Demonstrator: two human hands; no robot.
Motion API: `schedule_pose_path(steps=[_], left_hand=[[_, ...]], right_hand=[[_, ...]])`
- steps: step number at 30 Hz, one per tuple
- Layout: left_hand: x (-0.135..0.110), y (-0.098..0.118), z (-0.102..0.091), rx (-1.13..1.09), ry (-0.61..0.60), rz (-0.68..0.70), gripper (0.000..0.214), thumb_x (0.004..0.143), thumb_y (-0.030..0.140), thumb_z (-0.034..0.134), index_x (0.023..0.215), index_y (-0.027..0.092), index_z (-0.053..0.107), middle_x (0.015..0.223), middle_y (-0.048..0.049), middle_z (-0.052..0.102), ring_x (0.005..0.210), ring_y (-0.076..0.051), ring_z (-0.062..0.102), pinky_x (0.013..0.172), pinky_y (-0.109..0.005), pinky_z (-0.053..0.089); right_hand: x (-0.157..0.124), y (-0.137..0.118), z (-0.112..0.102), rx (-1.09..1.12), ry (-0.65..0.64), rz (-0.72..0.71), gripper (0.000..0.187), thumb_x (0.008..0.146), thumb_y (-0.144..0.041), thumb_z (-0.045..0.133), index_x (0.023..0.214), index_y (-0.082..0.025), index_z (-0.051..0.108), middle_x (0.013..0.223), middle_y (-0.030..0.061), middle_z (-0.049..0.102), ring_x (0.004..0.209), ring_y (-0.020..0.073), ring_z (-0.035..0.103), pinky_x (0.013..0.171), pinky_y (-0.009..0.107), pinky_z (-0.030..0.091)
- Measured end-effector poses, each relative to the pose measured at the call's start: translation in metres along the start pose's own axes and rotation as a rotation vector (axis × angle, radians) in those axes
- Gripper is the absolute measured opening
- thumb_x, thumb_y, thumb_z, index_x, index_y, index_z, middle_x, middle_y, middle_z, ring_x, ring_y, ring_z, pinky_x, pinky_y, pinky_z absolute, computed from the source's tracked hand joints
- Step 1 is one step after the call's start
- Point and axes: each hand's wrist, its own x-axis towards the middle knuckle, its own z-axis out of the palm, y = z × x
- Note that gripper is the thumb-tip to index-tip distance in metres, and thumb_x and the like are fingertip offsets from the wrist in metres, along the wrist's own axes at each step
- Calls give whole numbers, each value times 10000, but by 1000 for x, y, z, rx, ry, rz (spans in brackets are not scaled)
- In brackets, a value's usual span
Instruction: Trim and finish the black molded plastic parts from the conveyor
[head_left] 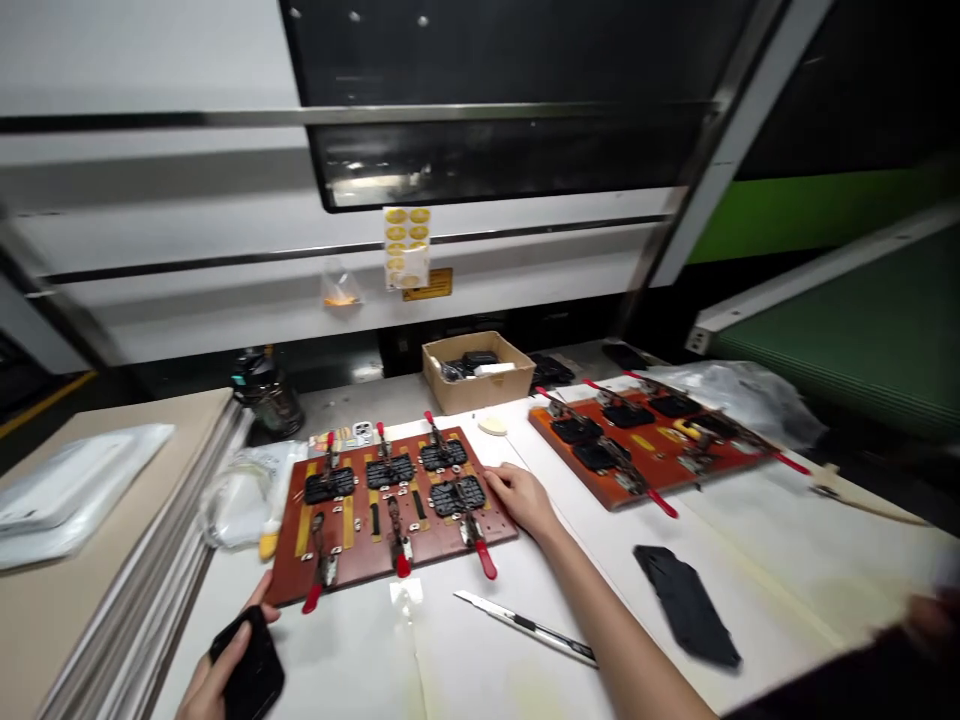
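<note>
In my left hand (pixel 217 670), at the lower left, is a black flat rounded piece (pixel 253 665); its kind is not clear. The fingertips of that hand reach the near left corner of a reddish-brown clamp board (pixel 352 553). My right hand (pixel 523 498) grips the right edge of this board, its fingers partly hidden. Several toggle clamps with red handles (pixel 486 558) are mounted on the board. Black ribbed pieces (pixel 457 495) lie under some of them. A utility knife (pixel 525 628) rests on the white table below the board.
A second clamp board (pixel 600 485) with black pieces stands to the right. Near it lies a black flat sheet (pixel 686 605). Behind are a cardboard box (pixel 480 390) and a dark bottle (pixel 266 395). Stacked boards (pixel 150 600) flank the left. Another person's blurred hand (pixel 930 615) shows at far right.
</note>
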Motion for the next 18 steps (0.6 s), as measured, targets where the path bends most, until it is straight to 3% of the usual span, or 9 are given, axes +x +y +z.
schedule_pose_path(steps=[3, 5, 9, 13, 16, 18], left_hand=[[0, 2, -1, -55, -74, 4, 428, 705, 567, 780, 933, 205, 753, 1458, -58, 571, 1462, -319, 353, 1244, -405, 187], [-2, 4, -3, -55, -73, 25, 419, 717, 556, 775, 949, 208, 752, 1463, -60, 565, 1441, -313, 388, 1210, -389, 275], [-8, 4, -4, -51, -59, 89, 446, 720, 547, 769, 982, 187, 755, 1458, -82, 567, 1326, -326, 514, 923, -332, 515], [-8, 2, -3, -53, -18, 107, 443, 709, 536, 770, 952, 167, 755, 1422, -108, 597, 1154, -301, 626, 747, -302, 525], [-6, 6, -3, -52, -32, 80, 463, 701, 533, 771, 964, 153, 744, 1404, -127, 607, 1215, -314, 599, 932, -350, 513], [-9, 9, -8, -58, -37, 84, 504, 726, 553, 753, 1052, 168, 730, 1370, -110, 634, 1335, -314, 514, 1134, -396, 379]], right_hand=[[5, 1, -1, 14, -15, 6, 518, 966, -537, 357, 1009, -243, 782, 896, 58, 687, 874, 231, 624, 749, 303, 422], [7, 2, -1, 24, -26, 10, 528, 948, -564, 369, 1004, -241, 783, 897, 64, 695, 882, 244, 631, 748, 315, 428], [6, 1, -3, 44, -43, 12, 545, 912, -609, 388, 967, -243, 788, 886, 69, 709, 870, 257, 639, 765, 333, 441], [5, -13, -7, 64, -44, 15, 544, 868, -624, 426, 902, -223, 793, 890, 92, 730, 874, 282, 648, 782, 354, 460], [1, -31, -16, 86, -49, 10, 506, 862, -583, 451, 871, -203, 784, 941, 98, 752, 897, 282, 663, 806, 349, 480], [-11, -41, -27, 90, -30, 17, 498, 886, -570, 444, 868, -191, 767, 941, 97, 754, 905, 276, 665, 807, 338, 484]])
